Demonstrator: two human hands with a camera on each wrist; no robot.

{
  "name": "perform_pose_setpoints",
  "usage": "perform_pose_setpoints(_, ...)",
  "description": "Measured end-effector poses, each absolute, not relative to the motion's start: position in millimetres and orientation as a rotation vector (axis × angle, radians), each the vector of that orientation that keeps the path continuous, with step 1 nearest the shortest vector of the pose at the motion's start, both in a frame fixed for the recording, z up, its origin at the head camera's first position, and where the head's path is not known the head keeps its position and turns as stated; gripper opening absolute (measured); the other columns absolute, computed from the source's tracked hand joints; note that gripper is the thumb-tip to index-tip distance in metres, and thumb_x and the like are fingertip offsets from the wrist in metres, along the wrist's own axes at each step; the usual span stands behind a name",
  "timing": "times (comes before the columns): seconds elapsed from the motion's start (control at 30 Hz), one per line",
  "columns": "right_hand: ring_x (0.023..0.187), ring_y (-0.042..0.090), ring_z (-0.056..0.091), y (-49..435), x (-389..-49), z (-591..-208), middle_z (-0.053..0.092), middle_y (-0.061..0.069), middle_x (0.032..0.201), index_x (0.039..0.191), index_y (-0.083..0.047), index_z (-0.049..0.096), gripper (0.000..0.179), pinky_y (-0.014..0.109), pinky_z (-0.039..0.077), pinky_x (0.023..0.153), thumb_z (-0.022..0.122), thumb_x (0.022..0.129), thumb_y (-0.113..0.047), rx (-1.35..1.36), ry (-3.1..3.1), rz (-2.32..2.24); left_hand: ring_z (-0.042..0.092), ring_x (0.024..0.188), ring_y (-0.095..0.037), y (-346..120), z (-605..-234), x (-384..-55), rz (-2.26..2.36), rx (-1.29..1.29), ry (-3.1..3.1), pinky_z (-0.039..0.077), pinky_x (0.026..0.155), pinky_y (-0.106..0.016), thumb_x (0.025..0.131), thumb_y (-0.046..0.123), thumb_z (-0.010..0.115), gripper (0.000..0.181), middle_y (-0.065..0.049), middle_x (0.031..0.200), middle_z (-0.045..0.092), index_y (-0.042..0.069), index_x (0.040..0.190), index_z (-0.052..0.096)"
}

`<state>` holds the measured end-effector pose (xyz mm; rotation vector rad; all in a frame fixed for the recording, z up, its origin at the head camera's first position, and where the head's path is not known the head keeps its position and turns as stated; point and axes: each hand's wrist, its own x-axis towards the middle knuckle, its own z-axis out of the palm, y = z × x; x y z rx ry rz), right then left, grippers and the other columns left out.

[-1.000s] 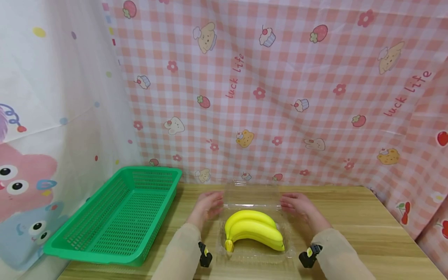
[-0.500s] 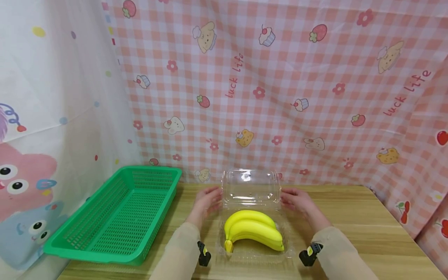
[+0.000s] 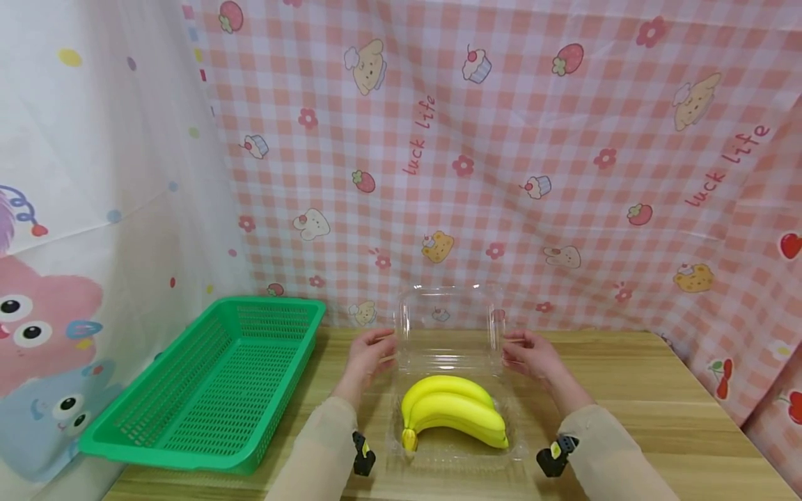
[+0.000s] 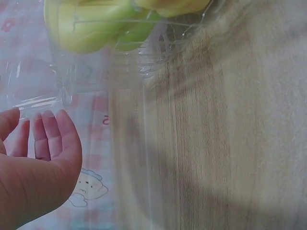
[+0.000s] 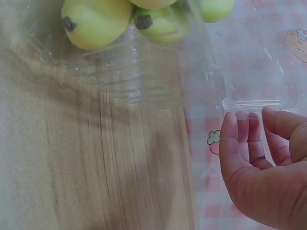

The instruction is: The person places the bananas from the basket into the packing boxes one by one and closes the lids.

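A bunch of yellow bananas (image 3: 454, 409) lies in the base of a clear plastic clamshell box (image 3: 519, 452) on the table. Behind the fruit, the box's clear lid (image 3: 450, 360) stands raised, its far edge overlapping the backdrop. My left hand (image 3: 370, 356) pinches the lid's left edge with thumb and bent fingers; the left wrist view shows those fingertips (image 4: 62, 115) right at the rim. On the opposite side my right hand (image 3: 531, 356) pinches the lid's right edge, and the right wrist view has the rim between thumb and fingers (image 5: 229, 139).
A green slotted plastic basket (image 3: 232, 390) stands on the left of the wooden table (image 3: 639, 417). A pink checked cloth (image 3: 564, 223) hangs behind the table, and a white printed curtain (image 3: 144, 174) hangs at the left.
The lid has swung upward on its hinge, its far edge climbing higher against the backdrop. Both hands have risen slightly with it. Bananas and basket have stayed put.
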<state>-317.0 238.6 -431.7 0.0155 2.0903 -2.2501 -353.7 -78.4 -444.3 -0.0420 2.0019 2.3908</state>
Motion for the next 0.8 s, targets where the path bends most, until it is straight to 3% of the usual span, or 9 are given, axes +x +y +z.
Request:
perform_pose_setpoints(0.33,0.078,0.012,0.063,238.6,-315.0,-431.4,0.054,0.004,0.089,0.115,0.007,0.050,0.018,0.028,0.058,0.076,0.055,0.098,0.003,-0.022,2.128,-2.254,0.063,0.084,-0.019,-78.9,-440.6,-350.7,2.412,0.024,2.052,0.058,0.082,-0.042,0.092,0.001,0.067,0.024,-0.008,0.098,0.064,-0.008,0.114,0.064)
perform_pose_setpoints(0.8,0.084,0.013,0.064,244.1,-309.7,-433.9,0.057,0.007,0.092,0.112,0.010,0.048,0.018,0.030,0.058,0.079,0.057,0.098,0.002,-0.156,2.298,-2.138,0.063,0.081,-0.015,-86.2,-442.2,-345.9,2.360,0.227,2.159,0.058,0.081,-0.045,0.090,-0.003,0.068,0.019,-0.006,0.091,0.064,-0.011,0.106,0.063)
